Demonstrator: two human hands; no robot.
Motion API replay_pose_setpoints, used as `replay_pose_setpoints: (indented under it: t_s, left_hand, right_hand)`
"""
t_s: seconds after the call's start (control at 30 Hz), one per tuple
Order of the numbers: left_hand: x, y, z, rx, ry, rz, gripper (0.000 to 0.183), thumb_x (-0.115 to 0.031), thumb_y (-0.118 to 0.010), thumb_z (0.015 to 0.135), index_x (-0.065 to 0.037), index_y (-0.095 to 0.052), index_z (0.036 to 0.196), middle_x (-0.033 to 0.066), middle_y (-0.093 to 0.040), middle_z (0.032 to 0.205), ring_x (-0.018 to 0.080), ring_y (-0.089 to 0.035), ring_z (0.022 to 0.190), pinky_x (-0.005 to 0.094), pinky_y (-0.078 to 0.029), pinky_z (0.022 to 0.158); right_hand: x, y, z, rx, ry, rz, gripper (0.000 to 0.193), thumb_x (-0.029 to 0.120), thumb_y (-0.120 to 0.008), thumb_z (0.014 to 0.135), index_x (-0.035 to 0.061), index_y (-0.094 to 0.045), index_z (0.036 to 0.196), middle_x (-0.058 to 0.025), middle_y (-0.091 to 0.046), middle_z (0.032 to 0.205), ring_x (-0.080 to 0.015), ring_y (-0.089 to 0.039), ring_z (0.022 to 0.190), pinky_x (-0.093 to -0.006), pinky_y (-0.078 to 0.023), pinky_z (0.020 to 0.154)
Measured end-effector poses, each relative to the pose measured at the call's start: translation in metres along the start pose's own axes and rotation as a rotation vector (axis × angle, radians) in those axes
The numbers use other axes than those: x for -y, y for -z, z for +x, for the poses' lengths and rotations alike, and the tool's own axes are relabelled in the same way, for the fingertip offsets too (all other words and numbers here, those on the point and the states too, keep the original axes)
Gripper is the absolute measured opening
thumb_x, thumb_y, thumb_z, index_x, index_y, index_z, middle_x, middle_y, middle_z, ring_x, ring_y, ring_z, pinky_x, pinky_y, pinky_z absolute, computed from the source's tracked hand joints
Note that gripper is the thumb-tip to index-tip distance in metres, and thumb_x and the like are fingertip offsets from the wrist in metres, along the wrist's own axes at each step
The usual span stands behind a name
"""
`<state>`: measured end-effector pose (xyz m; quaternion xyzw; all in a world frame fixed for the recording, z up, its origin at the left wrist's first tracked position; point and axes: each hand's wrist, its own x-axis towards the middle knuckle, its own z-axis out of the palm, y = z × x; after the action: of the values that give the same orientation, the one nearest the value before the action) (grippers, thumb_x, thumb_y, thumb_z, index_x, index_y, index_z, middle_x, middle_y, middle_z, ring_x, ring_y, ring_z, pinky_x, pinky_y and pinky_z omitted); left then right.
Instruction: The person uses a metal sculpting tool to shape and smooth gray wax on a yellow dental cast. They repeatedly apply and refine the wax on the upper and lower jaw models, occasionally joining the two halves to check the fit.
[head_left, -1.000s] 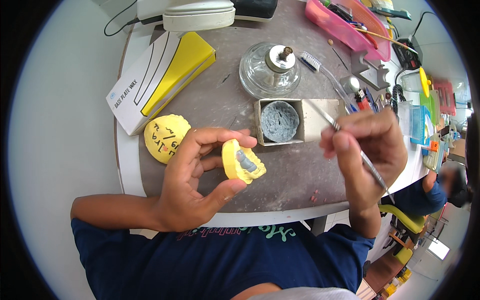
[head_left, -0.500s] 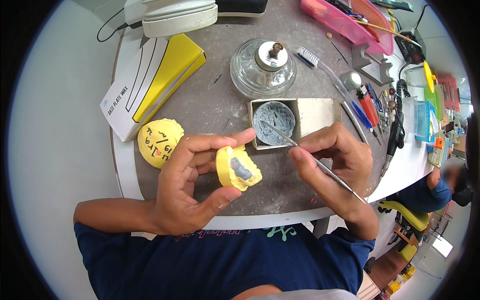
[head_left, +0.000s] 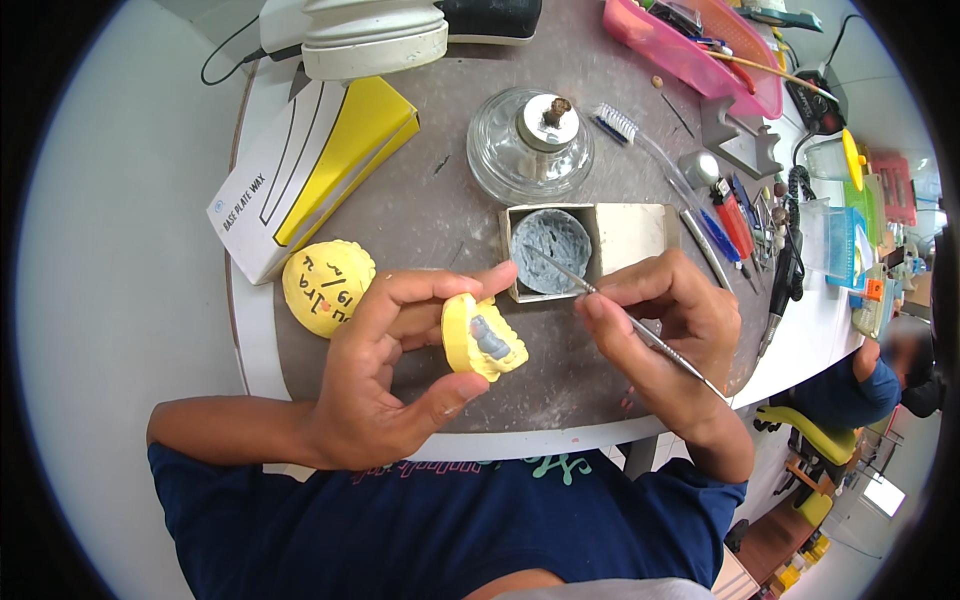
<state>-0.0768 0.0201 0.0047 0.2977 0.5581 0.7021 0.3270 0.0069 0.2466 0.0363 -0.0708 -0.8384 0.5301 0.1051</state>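
Between the thumb and fingers of my left hand [head_left: 385,365] is a yellow dental cast [head_left: 460,338]. Grey wax [head_left: 489,338] covers part of its teeth. My right hand [head_left: 665,335] grips a thin metal wax carver [head_left: 648,340] like a pen. The carver's tip reaches into the round mass of grey-blue wax [head_left: 560,240], which sits in a small open cardboard box [head_left: 508,225]. A second yellow cast [head_left: 318,290], with handwriting on its base, lies left of my left hand.
A glass spirit burner [head_left: 500,150] stands behind the wax box. To the left lies a yellow and white carton [head_left: 350,150]. A pink basket [head_left: 690,60] of tools, a brush [head_left: 614,122] and a red lighter [head_left: 733,215] lie to the right. Another person [head_left: 840,385] sits far right.
The view has shifted slightly, so the table things appear a little lower and to the right. Both hands keep their holds, and the carver's tip stays over the wax.
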Motion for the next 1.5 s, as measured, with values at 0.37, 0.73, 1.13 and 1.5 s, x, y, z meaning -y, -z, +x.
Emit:
replay_pose_setpoints:
  t_s: [0.37,0.73,1.13,1.5]
  left_hand:
    - [0.003,-0.001,-0.005,-0.074,0.001,0.009,0.053,-0.004,-0.069,0.088,0.000,-0.036,0.131,0.0213,-0.049,0.133,0.0233,-0.056,0.120,0.0353,-0.050,0.099]
    - [0.003,-0.002,-0.006,-0.123,0.044,-0.076,0.057,-0.013,-0.070,0.089,0.000,-0.034,0.131,0.0192,-0.054,0.117,0.0322,-0.048,0.130,0.0370,-0.048,0.103]
    - [0.002,-0.001,-0.004,-0.125,0.083,-0.114,0.062,-0.014,-0.075,0.085,-0.001,-0.034,0.130,0.0176,-0.053,0.121,0.0313,-0.047,0.131,0.0381,-0.046,0.105]
    - [0.003,-0.001,-0.005,-0.116,0.098,-0.099,0.061,-0.012,-0.075,0.085,-0.002,-0.034,0.128,0.0168,-0.054,0.121,0.0315,-0.047,0.132,0.0377,-0.045,0.106]
  right_hand:
    - [0.029,0.015,0.031,-0.184,0.171,0.057,0.012,0.000,-0.064,0.090,-0.0015,-0.052,0.090,-0.0163,-0.066,0.085,-0.0140,-0.064,0.067,-0.0249,-0.054,0.062]
    - [0.022,0.002,0.014,-0.122,0.260,0.144,0.017,-0.002,-0.064,0.088,-0.0042,-0.055,0.103,-0.0173,-0.067,0.091,-0.0213,-0.069,0.080,-0.0277,-0.056,0.070]
    - [-0.001,-0.024,-0.009,0.134,0.374,0.354,0.026,-0.012,-0.068,0.076,-0.0061,-0.055,0.098,-0.0194,-0.063,0.089,-0.0333,-0.070,0.090,-0.0418,-0.060,0.082]
    - [-0.001,-0.025,-0.010,0.131,0.361,0.288,0.021,-0.011,-0.070,0.074,-0.0048,-0.060,0.091,-0.0187,-0.064,0.085,-0.0350,-0.071,0.092,-0.0370,-0.061,0.076]
